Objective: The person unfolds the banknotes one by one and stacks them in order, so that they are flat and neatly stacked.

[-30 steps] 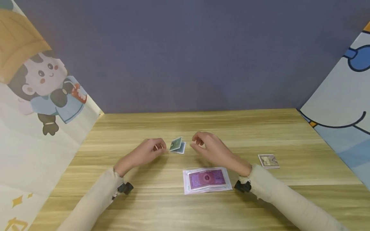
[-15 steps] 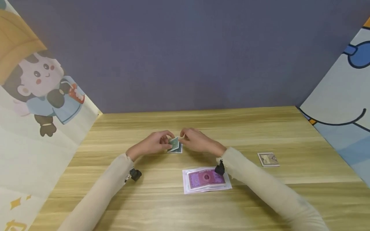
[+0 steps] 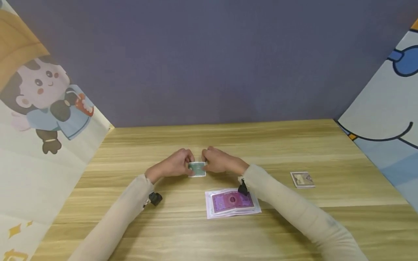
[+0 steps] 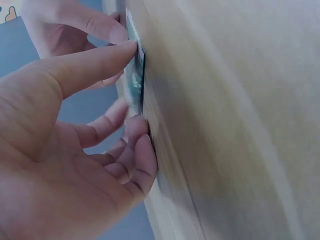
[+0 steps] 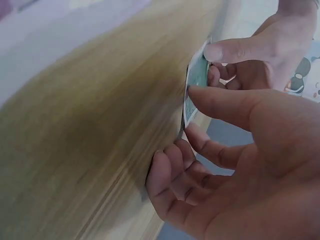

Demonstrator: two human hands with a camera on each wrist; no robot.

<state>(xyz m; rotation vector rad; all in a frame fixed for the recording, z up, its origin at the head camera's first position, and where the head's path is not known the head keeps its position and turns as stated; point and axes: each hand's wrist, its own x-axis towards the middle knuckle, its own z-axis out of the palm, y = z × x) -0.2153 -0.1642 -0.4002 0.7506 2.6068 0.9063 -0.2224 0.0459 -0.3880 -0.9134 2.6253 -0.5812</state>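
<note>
A small green folded banknote (image 3: 197,169) lies on the wooden table between both hands. At its left end, my left hand (image 3: 174,164) pinches it between thumb and index finger, the other fingers curled against the wood. My right hand (image 3: 222,160) pinches the right end in the same way. In the left wrist view, the left thumb (image 4: 95,67) presses on the note's upper side. The right wrist view shows the right thumb (image 5: 225,105) at the note's edge. Parts of both ends are hidden under the fingers.
Nearer me lies a stack of purple banknotes (image 3: 225,214), partly under the right wrist's black camera (image 3: 243,188). A brown folded note (image 3: 302,179) rests to the right. A grey-blue panel (image 3: 222,61) stands behind the table, with cartoon-printed walls on both sides.
Both hands have moved in from either side and taken hold of the green note. Its raised, half-open flap is now pressed flat. The purple stack and brown note have stayed put.
</note>
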